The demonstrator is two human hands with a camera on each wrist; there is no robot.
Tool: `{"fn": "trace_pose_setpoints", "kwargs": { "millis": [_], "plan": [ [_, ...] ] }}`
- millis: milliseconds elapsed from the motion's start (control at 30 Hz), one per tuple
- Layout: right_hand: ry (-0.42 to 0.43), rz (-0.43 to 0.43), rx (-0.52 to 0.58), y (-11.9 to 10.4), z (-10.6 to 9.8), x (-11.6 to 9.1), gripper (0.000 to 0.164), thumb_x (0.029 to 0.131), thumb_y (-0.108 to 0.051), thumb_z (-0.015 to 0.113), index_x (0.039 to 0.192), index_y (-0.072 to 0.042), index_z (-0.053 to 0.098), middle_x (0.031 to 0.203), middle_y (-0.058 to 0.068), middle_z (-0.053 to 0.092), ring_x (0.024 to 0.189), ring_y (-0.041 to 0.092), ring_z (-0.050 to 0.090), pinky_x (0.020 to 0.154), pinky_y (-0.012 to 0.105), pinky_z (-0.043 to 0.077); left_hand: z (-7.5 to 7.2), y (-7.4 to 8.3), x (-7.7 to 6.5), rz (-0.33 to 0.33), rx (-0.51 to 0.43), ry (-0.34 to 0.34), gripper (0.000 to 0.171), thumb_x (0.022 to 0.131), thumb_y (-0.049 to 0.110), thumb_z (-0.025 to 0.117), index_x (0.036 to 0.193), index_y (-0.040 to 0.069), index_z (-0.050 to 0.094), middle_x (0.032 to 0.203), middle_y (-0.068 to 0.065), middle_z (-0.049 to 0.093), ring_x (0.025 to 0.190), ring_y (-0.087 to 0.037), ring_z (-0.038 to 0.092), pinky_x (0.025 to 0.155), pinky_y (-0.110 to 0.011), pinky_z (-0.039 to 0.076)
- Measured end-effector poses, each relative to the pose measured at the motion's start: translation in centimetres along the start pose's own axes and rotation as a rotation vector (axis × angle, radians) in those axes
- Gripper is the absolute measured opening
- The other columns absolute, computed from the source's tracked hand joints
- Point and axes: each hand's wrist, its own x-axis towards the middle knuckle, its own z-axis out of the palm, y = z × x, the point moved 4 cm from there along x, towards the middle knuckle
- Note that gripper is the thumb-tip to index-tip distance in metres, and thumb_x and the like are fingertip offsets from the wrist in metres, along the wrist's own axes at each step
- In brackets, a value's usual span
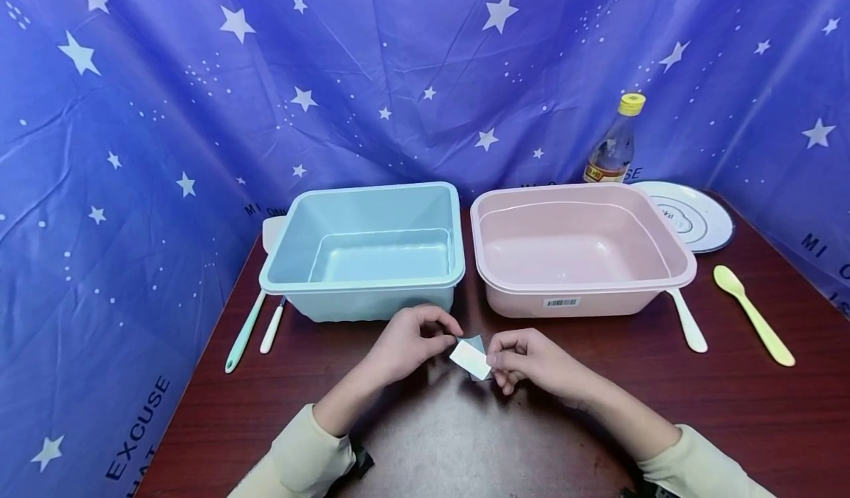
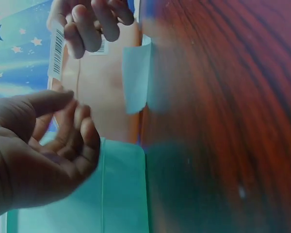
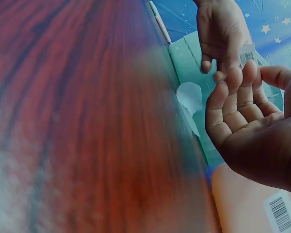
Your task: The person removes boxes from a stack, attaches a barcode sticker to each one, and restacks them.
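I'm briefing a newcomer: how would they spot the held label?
Find the gap between the blue tub and pink tub. In front, the right hand pinches a white label. Unlike the pink tub's sticker, it's held; unlike the curled paper, it bears a barcode.

The blue star-printed fabric curtain reads "EXCUSE" at lower left and "MI" at right; barcodes mark the pink rectangular plastic basin and the small white rectangular paper sticker, digits illegible

card: one end's hidden by right hand
bottle: base lost behind pink tub, table's far edge
plate: left side's blocked too, far right corner
sleeves: chopped off
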Motion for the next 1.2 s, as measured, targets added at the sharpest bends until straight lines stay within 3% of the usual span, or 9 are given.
{"fn": "trace_pose_setpoints", "kwargs": {
  "millis": [100,267,400,500,633,733,833,1033,1200],
  "plan": [
    [0.002,0.024,0.096,0.3,-0.2,0.0,0.019,0.099,-0.005,0.055,0.089,0.011,0.055,0.074,0.007,0.058,0.067,0.012,0.058,0.062,0.026,0.054,0.2,0.4,0.0,0.062,-0.053,-0.030,0.015,0.088,-0.003,0.072,0.095,0.010,0.075,0.090,0.000,0.067,0.075,-0.013,0.062,0.068,-0.029,0.052],
    [-0.010,0.040,0.179,0.4,-0.3,0.1,0.016,0.100,-0.009,0.056,0.088,0.002,0.058,0.075,0.004,0.059,0.067,0.010,0.058,0.061,0.024,0.054,0.4,0.6,-0.1,0.115,-0.050,-0.046,0.018,0.086,-0.005,0.071,0.094,0.010,0.075,0.095,0.002,0.067,0.079,-0.008,0.060,0.071,-0.030,0.051],
    [-0.025,0.037,0.202,0.4,-0.3,0.1,0.018,0.102,-0.011,0.054,0.087,-0.002,0.059,0.076,0.003,0.059,0.068,0.010,0.058,0.062,0.024,0.054,0.3,0.7,-0.1,0.132,-0.063,-0.017,0.012,0.088,0.000,0.075,0.092,0.010,0.075,0.093,0.001,0.067,0.082,-0.010,0.061,0.073,-0.029,0.051],
    [0.011,0.041,0.209,0.5,-0.5,0.1,0.022,0.105,-0.016,0.052,0.089,-0.004,0.059,0.076,0.003,0.058,0.068,0.011,0.058,0.061,0.025,0.053,0.1,0.7,-0.1,0.123,-0.066,0.036,0.005,0.089,0.007,0.076,0.093,0.010,0.076,0.093,0.001,0.069,0.083,-0.011,0.061,0.074,-0.027,0.050],
    [0.157,0.014,0.142,0.2,-1.0,0.3,0.030,0.107,-0.021,0.051,0.097,0.007,0.057,0.078,0.006,0.058,0.064,0.011,0.057,0.059,0.027,0.053,-0.3,0.7,-0.1,0.056,-0.046,0.112,0.005,0.092,0.014,0.075,0.095,0.009,0.075,0.092,0.003,0.070,0.081,-0.010,0.058,0.073,-0.026,0.048],
    [0.279,-0.043,0.029,-0.1,-1.3,0.3,0.031,0.105,-0.018,0.055,0.103,0.014,0.056,0.077,0.010,0.058,0.061,0.012,0.057,0.057,0.028,0.053,-0.4,0.7,-0.1,0.016,-0.031,0.134,0.007,0.093,0.016,0.074,0.095,0.010,0.075,0.091,0.004,0.071,0.081,-0.010,0.058,0.074,-0.026,0.048],
    [0.363,-0.106,-0.084,-0.5,-1.5,0.2,0.022,0.102,-0.014,0.061,0.103,0.009,0.061,0.074,0.011,0.058,0.059,0.013,0.056,0.054,0.029,0.051,-0.5,0.8,-0.2,-0.001,-0.019,0.141,0.008,0.093,0.017,0.074,0.095,0.010,0.076,0.090,0.004,0.071,0.083,-0.010,0.059,0.077,-0.027,0.048],
    [0.436,-0.171,-0.178,-0.8,-1.0,0.1,0.009,0.095,-0.008,0.070,0.096,-0.001,0.066,0.069,0.004,0.058,0.053,0.018,0.054,0.037,0.029,0.040,-0.6,1.1,-0.4,-0.014,0.002,0.145,0.009,0.091,0.019,0.076,0.093,0.011,0.077,0.090,0.006,0.071,0.083,-0.009,0.060,0.078,-0.027,0.048],
    [0.480,-0.193,-0.194,-0.7,-0.6,0.2,0.006,0.094,-0.006,0.071,0.091,-0.003,0.066,0.065,0.001,0.056,0.050,0.023,0.051,0.035,0.029,0.039,-0.6,1.2,-0.5,0.001,0.022,0.158,0.007,0.090,0.019,0.077,0.090,0.012,0.076,0.088,0.007,0.070,0.082,-0.011,0.059,0.076,-0.027,0.048]
  ]
}}
